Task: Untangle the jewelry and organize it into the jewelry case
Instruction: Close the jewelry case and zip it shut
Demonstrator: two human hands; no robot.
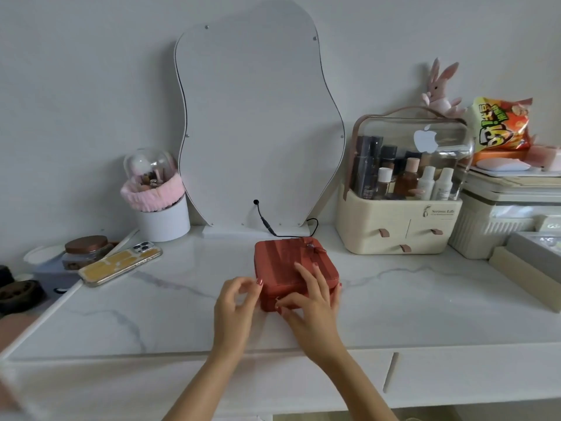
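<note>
One closed red jewelry case [288, 265], two hands: right hand [309, 302] pinches its zipper pull, left hand [233, 302] loosely curled, holding nothing.

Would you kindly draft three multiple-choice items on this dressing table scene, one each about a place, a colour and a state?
1. Where does the phone lie relative to the jewelry case?
A. To its left
B. On top of it
C. Behind it

2. What colour is the jewelry case?
A. Navy blue
B. Rust red
C. Green

3. What state is the case in?
A. Lid wide open
B. Tipped on its side
C. Closed

Key: 1 A, the phone lies left of the case on the table. 2 B, its fabric is rust red. 3 C, the lid sits flat under the right hand, with the left hand at its front corner.
</note>
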